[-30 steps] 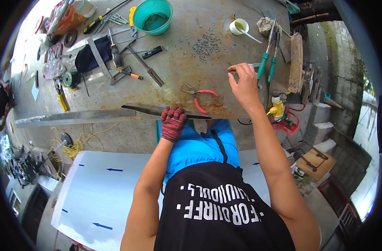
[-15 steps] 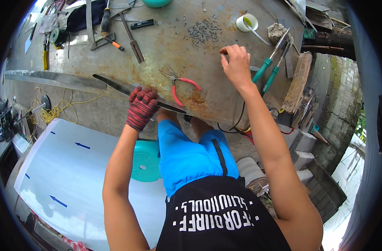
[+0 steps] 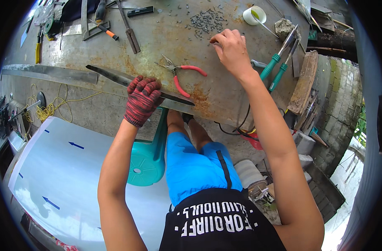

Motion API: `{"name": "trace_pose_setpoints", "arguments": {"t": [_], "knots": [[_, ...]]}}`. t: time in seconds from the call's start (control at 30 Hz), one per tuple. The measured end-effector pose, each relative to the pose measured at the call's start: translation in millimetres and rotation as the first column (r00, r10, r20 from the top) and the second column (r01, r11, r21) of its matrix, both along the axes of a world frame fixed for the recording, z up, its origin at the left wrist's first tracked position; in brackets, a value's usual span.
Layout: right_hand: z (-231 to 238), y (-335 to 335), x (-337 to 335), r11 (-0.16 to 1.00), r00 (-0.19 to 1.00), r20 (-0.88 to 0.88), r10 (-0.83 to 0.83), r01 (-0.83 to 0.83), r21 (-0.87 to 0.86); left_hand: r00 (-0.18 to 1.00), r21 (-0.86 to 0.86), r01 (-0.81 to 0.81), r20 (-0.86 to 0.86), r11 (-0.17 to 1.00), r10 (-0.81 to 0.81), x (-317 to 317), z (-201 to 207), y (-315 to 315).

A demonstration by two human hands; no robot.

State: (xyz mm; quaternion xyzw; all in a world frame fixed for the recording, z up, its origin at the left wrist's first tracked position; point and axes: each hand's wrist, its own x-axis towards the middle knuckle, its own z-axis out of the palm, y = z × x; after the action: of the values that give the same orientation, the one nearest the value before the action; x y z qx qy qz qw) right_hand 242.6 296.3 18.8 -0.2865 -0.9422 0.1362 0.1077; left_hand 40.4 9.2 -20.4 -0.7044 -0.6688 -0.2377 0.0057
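My left hand (image 3: 143,98), in a red-and-black knit glove, is closed around the middle of a long dark metal strip (image 3: 109,75) lying slantwise along the table's near edge. The bare right hand (image 3: 232,50) is over the table, thumb and forefinger brought together; anything pinched there is too small to make out. Just beyond its fingertips lies a scattered heap of small grey metal pieces (image 3: 206,21). Between my hands, long-nose pliers (image 3: 176,71) with red handles rest spread apart on the metal table (image 3: 115,56).
Two green-handled soldering irons (image 3: 274,67) lean by a stone (image 3: 284,27) on the right. A white cup (image 3: 254,16) holds yellowish liquid and a stick. Far left are an orange-handled tool (image 3: 109,32), a metal rod tool (image 3: 129,33) and a black marker (image 3: 140,11). A green stool (image 3: 143,165) stands below.
The view has shifted a little. My right hand has drawn slightly back from the heap, fingertips still together. My left hand stays on the strip.
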Motion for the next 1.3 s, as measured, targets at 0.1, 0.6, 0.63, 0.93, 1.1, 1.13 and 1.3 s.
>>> {"name": "trace_pose_setpoints", "arguments": {"t": [0.1, 0.6, 0.63, 0.93, 1.1, 1.13, 1.3], "knots": [[-1.7, 5.4, -10.2, 1.0, 1.0, -0.002, -0.005, 0.005, -0.025, 1.0, 0.003, -0.006, 0.022, 1.0, 0.006, 1.5, -4.0, 0.0], [-11.2, -3.7, -54.0, 0.988, 0.991, 0.085, -0.107, 0.116, -0.101, 1.0, -0.039, -0.01, 0.02, 0.999, 0.011, 1.0, -3.1, -0.7], [-10.3, -4.0, -53.7, 0.988, 0.991, 0.083, -0.108, 0.116, -0.1, 1.0, -0.02, -0.001, 0.017, 1.0, 0.002, 0.7, -4.4, -0.4], [21.8, -26.3, -15.9, 0.967, 0.981, -0.163, -0.106, 0.063, -0.248, 1.0, -0.043, -0.003, 0.02, 0.999, 0.003, 1.8, -6.1, -2.1], [41.4, -62.4, 24.7, 0.915, 0.965, -0.163, -0.207, 0.132, -0.381, 1.0, -0.07, -0.003, 0.019, 0.998, 0.004, 1.5, -5.0, -2.6], [44.1, -69.2, 29.3, 0.916, 0.964, -0.164, -0.207, 0.133, -0.378, 1.0, -0.078, -0.005, 0.015, 0.997, 0.006, 1.8, -4.5, -4.2], [49.2, -85.4, 36.6, 0.85, 0.95, -0.154, -0.271, 0.161, -0.501, 1.0, -0.06, 0.001, 0.001, 0.998, -0.001, 1.9, -6.6, -4.0]]}}
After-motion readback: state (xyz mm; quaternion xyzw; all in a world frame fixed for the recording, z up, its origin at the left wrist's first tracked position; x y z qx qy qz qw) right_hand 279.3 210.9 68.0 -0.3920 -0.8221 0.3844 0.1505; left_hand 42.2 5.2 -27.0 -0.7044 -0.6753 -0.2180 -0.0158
